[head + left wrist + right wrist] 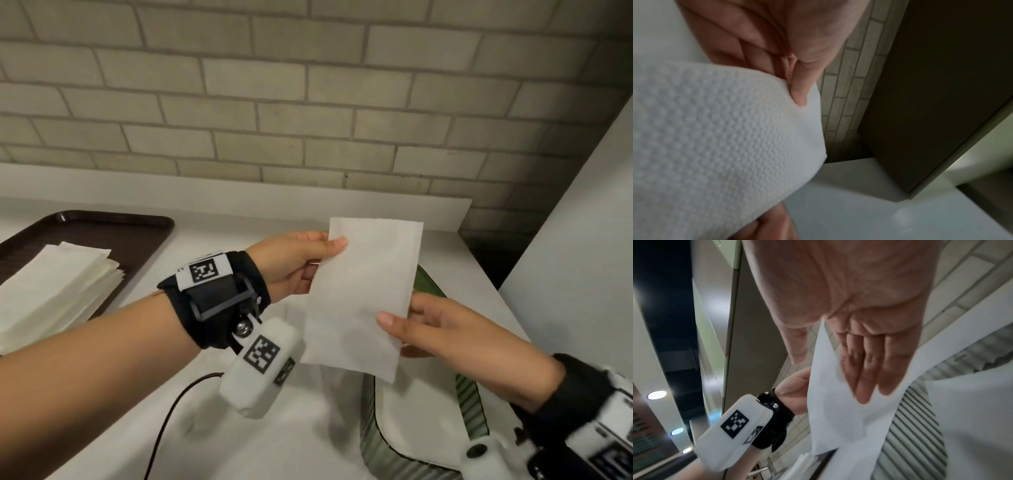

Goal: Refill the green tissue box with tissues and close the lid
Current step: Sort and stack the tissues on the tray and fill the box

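Above a white counter, a left hand and a right hand each pinched opposite edges of one white folded tissue, held over the open ribbed green tissue box, while a tissue stack lay on a brown tray.

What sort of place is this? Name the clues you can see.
Probably a canteen or café service counter: a brown serving tray holding a stack of napkins, a white counter, and a tiled wall.
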A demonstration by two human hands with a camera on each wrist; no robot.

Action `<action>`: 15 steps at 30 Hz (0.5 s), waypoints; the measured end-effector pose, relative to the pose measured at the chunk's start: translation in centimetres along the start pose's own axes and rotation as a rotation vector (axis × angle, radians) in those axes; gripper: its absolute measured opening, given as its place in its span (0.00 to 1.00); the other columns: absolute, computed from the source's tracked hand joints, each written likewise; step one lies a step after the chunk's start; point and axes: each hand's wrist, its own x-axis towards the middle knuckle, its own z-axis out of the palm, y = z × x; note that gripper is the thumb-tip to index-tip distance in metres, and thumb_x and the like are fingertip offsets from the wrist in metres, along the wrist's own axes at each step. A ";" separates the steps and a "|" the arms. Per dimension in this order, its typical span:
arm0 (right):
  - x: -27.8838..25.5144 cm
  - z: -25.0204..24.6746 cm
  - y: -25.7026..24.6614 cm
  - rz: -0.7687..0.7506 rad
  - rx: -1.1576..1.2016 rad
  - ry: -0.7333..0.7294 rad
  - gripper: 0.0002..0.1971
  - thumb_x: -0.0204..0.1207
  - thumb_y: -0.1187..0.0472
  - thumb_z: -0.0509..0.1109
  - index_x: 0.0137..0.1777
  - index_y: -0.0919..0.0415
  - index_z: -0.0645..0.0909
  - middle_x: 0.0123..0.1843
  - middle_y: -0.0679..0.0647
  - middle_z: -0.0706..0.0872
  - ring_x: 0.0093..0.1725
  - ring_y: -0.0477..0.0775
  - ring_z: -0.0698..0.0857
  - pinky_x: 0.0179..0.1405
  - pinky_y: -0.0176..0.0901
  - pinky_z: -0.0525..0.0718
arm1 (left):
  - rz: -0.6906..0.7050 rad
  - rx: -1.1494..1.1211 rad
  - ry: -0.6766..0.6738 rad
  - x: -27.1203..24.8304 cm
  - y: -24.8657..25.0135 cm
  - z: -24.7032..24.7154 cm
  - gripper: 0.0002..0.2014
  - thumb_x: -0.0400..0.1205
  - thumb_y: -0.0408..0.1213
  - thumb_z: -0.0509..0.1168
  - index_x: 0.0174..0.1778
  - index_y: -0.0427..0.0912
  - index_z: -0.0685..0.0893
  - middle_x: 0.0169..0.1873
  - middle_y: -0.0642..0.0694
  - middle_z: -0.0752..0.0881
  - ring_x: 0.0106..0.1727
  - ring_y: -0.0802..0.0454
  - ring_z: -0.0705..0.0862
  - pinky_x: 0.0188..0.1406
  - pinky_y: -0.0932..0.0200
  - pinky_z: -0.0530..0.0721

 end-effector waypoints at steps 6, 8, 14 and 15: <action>-0.4 -1.6 0.1 -0.028 0.209 0.107 0.14 0.73 0.57 0.68 0.56 0.59 0.87 0.55 0.53 0.91 0.54 0.55 0.90 0.56 0.49 0.86 | -0.037 -0.053 0.016 0.3 0.0 1.8 0.14 0.81 0.48 0.63 0.57 0.45 0.83 0.47 0.49 0.90 0.40 0.56 0.89 0.39 0.63 0.88; -0.7 -2.6 0.6 0.004 0.195 0.120 0.14 0.74 0.60 0.67 0.59 0.61 0.84 0.55 0.55 0.91 0.53 0.57 0.90 0.53 0.48 0.88 | -0.066 -0.016 0.060 0.2 -0.3 1.3 0.20 0.78 0.56 0.62 0.59 0.46 0.81 0.49 0.50 0.91 0.45 0.56 0.89 0.40 0.63 0.87; -2.0 -4.0 3.2 0.213 0.211 0.141 0.14 0.75 0.68 0.67 0.61 0.62 0.79 0.53 0.55 0.91 0.52 0.57 0.90 0.48 0.48 0.90 | -0.158 0.249 0.260 -0.1 -2.7 -4.4 0.08 0.82 0.42 0.64 0.56 0.47 0.81 0.44 0.52 0.92 0.37 0.60 0.88 0.36 0.64 0.79; -2.1 -3.9 3.7 0.254 0.198 0.167 0.14 0.76 0.68 0.67 0.62 0.63 0.78 0.53 0.55 0.91 0.53 0.56 0.90 0.52 0.51 0.89 | -0.196 0.295 0.280 -0.1 -2.8 -5.9 0.06 0.83 0.39 0.64 0.55 0.47 0.81 0.42 0.53 0.92 0.36 0.60 0.87 0.35 0.64 0.79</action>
